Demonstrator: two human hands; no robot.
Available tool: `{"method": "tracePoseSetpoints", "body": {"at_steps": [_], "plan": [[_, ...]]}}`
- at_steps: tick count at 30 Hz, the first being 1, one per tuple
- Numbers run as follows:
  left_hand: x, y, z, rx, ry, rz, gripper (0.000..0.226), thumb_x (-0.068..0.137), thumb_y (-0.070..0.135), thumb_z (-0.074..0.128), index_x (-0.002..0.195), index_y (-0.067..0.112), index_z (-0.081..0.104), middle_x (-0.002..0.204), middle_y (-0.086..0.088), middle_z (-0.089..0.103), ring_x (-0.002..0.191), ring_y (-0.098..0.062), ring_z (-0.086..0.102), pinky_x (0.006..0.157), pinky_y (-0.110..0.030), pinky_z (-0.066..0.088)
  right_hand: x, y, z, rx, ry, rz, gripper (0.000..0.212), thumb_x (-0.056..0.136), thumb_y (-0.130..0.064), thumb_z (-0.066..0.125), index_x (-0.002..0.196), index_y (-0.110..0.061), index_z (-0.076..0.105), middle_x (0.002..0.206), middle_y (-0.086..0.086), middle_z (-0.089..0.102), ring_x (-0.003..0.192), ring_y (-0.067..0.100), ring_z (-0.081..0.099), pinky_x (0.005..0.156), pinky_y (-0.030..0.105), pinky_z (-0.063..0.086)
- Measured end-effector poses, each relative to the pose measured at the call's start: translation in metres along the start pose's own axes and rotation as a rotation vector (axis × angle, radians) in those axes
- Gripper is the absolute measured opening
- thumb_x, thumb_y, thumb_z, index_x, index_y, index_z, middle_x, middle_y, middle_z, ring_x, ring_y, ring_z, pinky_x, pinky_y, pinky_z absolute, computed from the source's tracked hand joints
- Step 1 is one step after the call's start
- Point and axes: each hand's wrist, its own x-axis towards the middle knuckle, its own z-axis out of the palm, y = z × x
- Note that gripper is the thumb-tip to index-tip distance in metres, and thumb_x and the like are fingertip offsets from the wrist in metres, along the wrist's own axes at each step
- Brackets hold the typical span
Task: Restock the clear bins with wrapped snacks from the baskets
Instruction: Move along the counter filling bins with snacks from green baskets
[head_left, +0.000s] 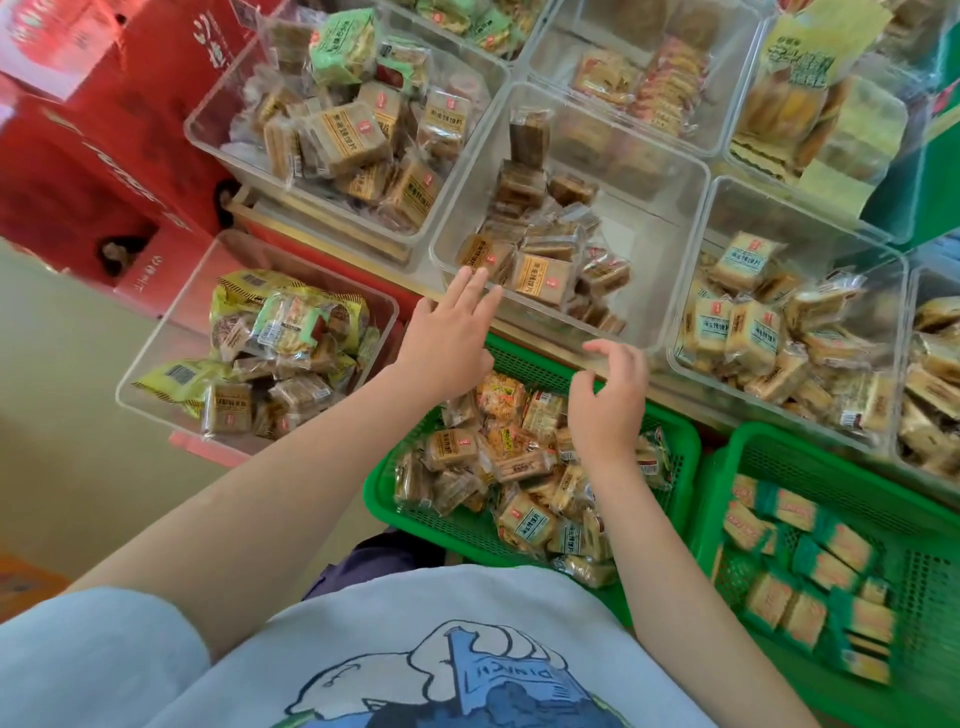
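Flat, straight fingers of the left hand (448, 332) are laid at the rigid clear bin's (670, 332) rim; the right hand (610, 400), loosely curled and empty, is held over crinkly wrapped snacks (524, 519) in a green mesh basket (441, 525).

Place: you're standing in a snack shop — a bulk display.
Bins: clear bins (566, 218) packed edge to edge with wrapped snacks (540, 273).
Stock: green baskets (524, 358) of refills — red cartons (119, 150) stacked alongside.

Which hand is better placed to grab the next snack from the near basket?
Right hand: it hovers, fingers loosely curled and empty, directly over the snacks in the green basket. Left hand is stretched flat toward the clear bin.
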Motion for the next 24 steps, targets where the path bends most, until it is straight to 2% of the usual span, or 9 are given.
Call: {"method": "tracePoseSetpoints", "body": {"at_steps": [2,4,6,8,10,12,17,20,24], "plan": [[-0.008,0.002,0.006,-0.064,0.157,-0.057,0.042,0.091,0.024,0.052,0.13,0.008,0.049,0.147,-0.015,0.041,0.134,-0.032,0.039,0.099,-0.045,0.043,-0.011,0.004,-0.001,0.035,-0.077,0.076,0.027,0.094,-0.004,0.053,0.118,-0.014,0.061,0.109,-0.004,0.055,0.105,0.015,0.055,0.096,0.032,0.047],[-0.021,0.001,0.024,-0.145,0.144,-0.12,0.028,0.09,0.023,0.053,0.113,0.008,0.053,0.118,-0.012,0.052,0.108,-0.03,0.049,0.083,-0.041,0.047,-0.018,0.009,0.002,0.037,-0.292,0.207,0.031,0.098,-0.011,0.053,0.128,-0.019,0.054,0.098,-0.002,0.06,0.086,0.017,0.059,0.081,0.039,0.053],[-0.033,0.0,0.049,-0.187,-0.134,-0.191,0.03,0.094,0.029,0.054,0.116,0.009,0.051,0.114,-0.01,0.053,0.107,-0.03,0.052,0.082,-0.042,0.049,-0.025,0.015,0.01,0.015,-0.53,0.359,0.047,0.099,-0.017,0.056,0.143,-0.023,0.039,0.099,0.005,0.062,0.074,0.017,0.057,0.068,0.036,0.049],[-0.042,-0.004,0.074,-0.162,-0.408,-0.22,0.046,0.094,0.039,0.059,0.128,0.01,0.047,0.122,-0.011,0.052,0.115,-0.031,0.052,0.086,-0.044,0.05,-0.034,0.025,0.019,-0.033,-0.662,0.438,0.058,0.1,-0.02,0.058,0.15,-0.024,0.029,0.103,0.009,0.063,0.075,0.018,0.057,0.064,0.033,0.047],[-0.048,-0.007,0.095,-0.136,-0.502,-0.211,0.057,0.091,0.042,0.064,0.133,0.01,0.041,0.125,-0.012,0.052,0.117,-0.032,0.051,0.087,-0.045,0.049,-0.045,0.035,0.027,-0.029,-0.689,0.471,0.06,0.1,-0.02,0.058,0.151,-0.024,0.027,0.102,0.006,0.064,0.076,0.017,0.059,0.063,0.031,0.047],[-0.053,-0.008,0.111,-0.125,-0.524,-0.208,0.055,0.09,0.031,0.067,0.132,0.01,0.04,0.123,-0.013,0.054,0.113,-0.032,0.054,0.084,-0.043,0.051,-0.055,0.042,0.032,-0.002,-0.686,0.489,0.057,0.1,-0.022,0.058,0.149,-0.024,0.029,0.101,0.006,0.064,0.076,0.019,0.061,0.065,0.033,0.05],[-0.054,-0.006,0.123,-0.091,-0.482,-0.216,0.044,0.088,0.022,0.068,0.124,0.011,0.044,0.114,-0.014,0.058,0.103,-0.033,0.058,0.071,-0.039,0.046,-0.068,0.05,0.033,0.047,-0.666,0.483,0.057,0.098,-0.019,0.061,0.147,-0.023,0.033,0.099,0.011,0.068,0.082,0.021,0.064,0.072,0.035,0.052],[-0.051,-0.012,0.122,-0.084,-0.517,-0.199,0.044,0.084,0.033,0.071,0.119,0.011,0.055,0.116,-0.012,0.056,0.11,-0.03,0.053,0.082,-0.04,0.052,-0.066,0.05,0.028,0.037,-0.665,0.46,0.058,0.098,-0.019,0.061,0.148,-0.024,0.032,0.096,0.007,0.068,0.082,0.02,0.065,0.064,0.03,0.049],[-0.051,-0.013,0.111,-0.109,-0.555,-0.188,0.049,0.076,0.042,0.073,0.111,0.011,0.058,0.114,-0.008,0.05,0.115,-0.029,0.046,0.09,-0.042,0.052,-0.055,0.043,0.02,0.031,-0.639,0.435,0.056,0.098,-0.022,0.059,0.147,-0.025,0.033,0.097,0.001,0.066,0.085,0.017,0.066,0.073,0.033,0.054]]}}
